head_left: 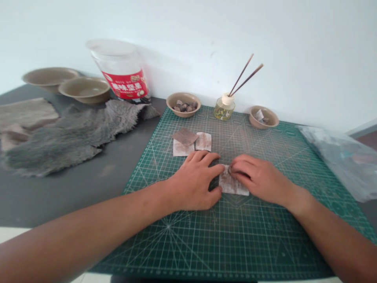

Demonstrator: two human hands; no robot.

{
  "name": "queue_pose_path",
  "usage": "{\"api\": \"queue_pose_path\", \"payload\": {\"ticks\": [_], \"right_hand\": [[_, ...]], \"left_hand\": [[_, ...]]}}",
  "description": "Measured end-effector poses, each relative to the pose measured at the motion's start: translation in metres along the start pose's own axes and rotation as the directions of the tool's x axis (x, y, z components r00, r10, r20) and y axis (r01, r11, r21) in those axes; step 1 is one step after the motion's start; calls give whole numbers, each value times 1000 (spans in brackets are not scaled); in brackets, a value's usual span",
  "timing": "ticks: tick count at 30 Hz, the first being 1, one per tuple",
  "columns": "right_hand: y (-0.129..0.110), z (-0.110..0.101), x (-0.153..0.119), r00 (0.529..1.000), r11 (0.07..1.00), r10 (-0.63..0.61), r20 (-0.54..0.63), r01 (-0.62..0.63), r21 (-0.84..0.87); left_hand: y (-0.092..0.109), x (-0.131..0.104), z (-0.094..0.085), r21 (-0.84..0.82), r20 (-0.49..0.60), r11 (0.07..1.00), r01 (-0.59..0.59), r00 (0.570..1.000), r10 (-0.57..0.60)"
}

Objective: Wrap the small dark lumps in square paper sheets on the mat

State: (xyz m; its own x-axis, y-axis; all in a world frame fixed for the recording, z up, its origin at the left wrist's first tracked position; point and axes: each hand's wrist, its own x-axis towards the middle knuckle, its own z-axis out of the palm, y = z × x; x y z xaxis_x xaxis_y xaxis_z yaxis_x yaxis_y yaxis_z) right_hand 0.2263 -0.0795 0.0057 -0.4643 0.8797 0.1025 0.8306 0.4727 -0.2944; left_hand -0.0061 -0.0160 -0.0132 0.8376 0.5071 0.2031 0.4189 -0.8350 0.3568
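A whitish square sheet, like sandpaper with brown smudges point(232, 184), lies flat on the green cutting mat point(188, 243). At its left edge is my left hand point(197, 182), fingers spread and the tips of thumb and forefinger touching the sheet. My right hand point(256, 175) rests over the sheet's upper right part, with fingers pinched together. Whatever sits between those fingers is hidden. Just beyond my left hand are a brown square sheet point(185, 136) and two whitish, brown-stained pieces, one point(204, 141) at its right and another point(181, 149) partly beneath it.
A small bowl of brownish lumps point(184, 106) stands at the back, with a reed diffuser point(224, 108) and another small bowl point(263, 122) to its right. Left are a grey ragged cloth point(67, 137), two bowls point(85, 92) and a red-labelled tub point(125, 82). Clear plastic point(347, 161) lies right.
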Motion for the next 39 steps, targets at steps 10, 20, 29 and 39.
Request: {"api": "queue_pose_path", "payload": {"ticks": [10, 20, 29, 39], "right_hand": [[-5, 3, 0, 999, 999, 30, -18, -30, 41], [-8, 0, -1, 995, 995, 99, -3, -99, 30], [-4, -4, -4, 994, 994, 107, 34, -108, 22], [-4, -2, -3, 994, 994, 105, 30, -105, -8]], "left_hand": [[1, 0, -1, -2, 14, 1000, 16, 1000, -16], [1, 0, -1, 2, 13, 1000, 26, 1000, -26], [1, 0, 0, 2, 10, 1000, 19, 1000, -19], [-1, 0, 1, 7, 21, 1000, 20, 1000, -20]]}}
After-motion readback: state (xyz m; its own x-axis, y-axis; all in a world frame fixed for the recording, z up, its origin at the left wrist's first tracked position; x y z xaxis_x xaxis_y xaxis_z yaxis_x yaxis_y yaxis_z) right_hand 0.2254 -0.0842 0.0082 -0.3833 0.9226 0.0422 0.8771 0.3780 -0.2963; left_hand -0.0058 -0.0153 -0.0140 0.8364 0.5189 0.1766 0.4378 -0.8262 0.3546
